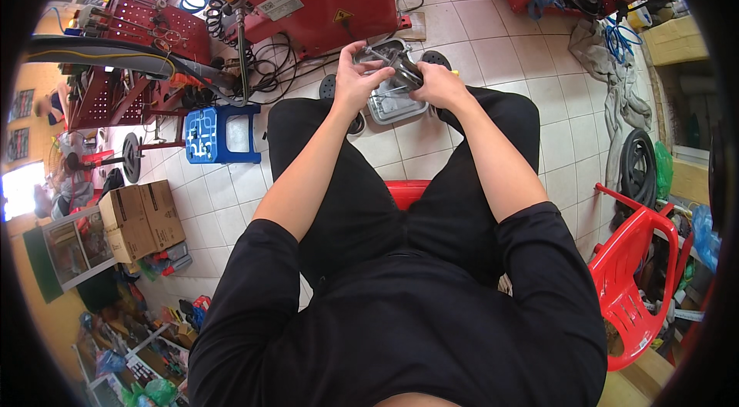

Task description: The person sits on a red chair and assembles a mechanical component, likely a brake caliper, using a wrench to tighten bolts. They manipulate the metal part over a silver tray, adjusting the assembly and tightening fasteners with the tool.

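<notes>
A dark, shiny cylindrical metal part (407, 72) is held over a metal tray (399, 111) on the floor, between my knees. My right hand (442, 89) closes round the right side of this part. On the other side, my left hand (357, 84) has its fingers apart, with the thumb and a fingertip close to the part; whether they touch it is unclear. Greyish metal pieces (382, 51) show in the far end of the tray, partly hidden behind my hands.
A big red machine (331, 3) stands just beyond the tray, with black cables (269, 68) on the tiles. To the left are a blue plastic stool (202, 134) and cardboard boxes (142, 218). A red plastic chair (635, 284) stands at right, near a black wheel (637, 168).
</notes>
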Tool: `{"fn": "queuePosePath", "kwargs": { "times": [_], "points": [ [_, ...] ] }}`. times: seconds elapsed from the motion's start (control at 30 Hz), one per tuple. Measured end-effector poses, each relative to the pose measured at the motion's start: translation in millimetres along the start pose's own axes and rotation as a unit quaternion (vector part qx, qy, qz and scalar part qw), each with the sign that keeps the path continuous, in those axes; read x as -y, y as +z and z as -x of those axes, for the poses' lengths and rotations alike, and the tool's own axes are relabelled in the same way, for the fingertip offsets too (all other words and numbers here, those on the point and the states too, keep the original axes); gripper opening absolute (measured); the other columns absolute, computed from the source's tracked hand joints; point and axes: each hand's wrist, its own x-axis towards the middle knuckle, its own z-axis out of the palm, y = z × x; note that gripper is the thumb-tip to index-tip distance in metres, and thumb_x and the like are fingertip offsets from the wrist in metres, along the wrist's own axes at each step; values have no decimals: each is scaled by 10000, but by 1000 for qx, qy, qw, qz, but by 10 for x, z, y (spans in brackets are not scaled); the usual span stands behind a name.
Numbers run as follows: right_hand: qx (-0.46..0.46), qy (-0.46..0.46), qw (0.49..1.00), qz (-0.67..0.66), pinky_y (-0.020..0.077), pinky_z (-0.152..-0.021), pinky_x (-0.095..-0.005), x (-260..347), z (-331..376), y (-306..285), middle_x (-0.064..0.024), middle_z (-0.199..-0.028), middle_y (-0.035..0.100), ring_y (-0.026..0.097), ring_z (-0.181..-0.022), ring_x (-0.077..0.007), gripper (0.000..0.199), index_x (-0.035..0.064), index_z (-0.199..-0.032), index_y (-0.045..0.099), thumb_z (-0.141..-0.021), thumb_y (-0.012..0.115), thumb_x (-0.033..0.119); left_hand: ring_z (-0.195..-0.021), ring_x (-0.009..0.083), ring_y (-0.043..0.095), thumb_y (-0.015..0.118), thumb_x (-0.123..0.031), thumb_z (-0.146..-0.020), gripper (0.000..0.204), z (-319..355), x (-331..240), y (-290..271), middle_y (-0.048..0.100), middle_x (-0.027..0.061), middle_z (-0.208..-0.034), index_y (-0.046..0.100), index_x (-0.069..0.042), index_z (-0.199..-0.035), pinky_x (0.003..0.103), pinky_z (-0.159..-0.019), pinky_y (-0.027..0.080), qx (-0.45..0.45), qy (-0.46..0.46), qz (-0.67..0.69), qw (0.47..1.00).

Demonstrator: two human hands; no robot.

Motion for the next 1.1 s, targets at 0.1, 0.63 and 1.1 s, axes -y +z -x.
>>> {"fn": "queuePosePath", "kwargs": {
  "times": [0.1,0.63,1.1],
  "points": [
    [-1,-1,1000,0,498,-848,-408,-2,0,2,-146,-1025,668,634,-999,-299,468,69,-1074,596,-665,708,267,-818,136,618,832,-124,-703,670,-15,10,-29,637,148,-986,380,-65,-1195,240,-649,488,21,-10,-3,1000],
    [2,4,1000,7,499,-854,-406,30,17,-18,-141,-1028,669,634,-1003,-294,481,69,-1091,597,-663,708,259,-859,153,628,833,-153,-705,739,-39,82,-48,626,142,-1001,359,-81,-1268,258,-654,501,-7,-15,-30,999],
    [-17,-6,1000,3,500,-840,-416,-24,-9,9,-145,-1019,661,627,-1000,-296,446,70,-1055,605,-657,708,245,-855,156,619,812,-140,-728,790,-10,7,-26,624,151,-1034,316,-59,-1338,267,-698,504,13,-3,-38,999]
  ]
}}
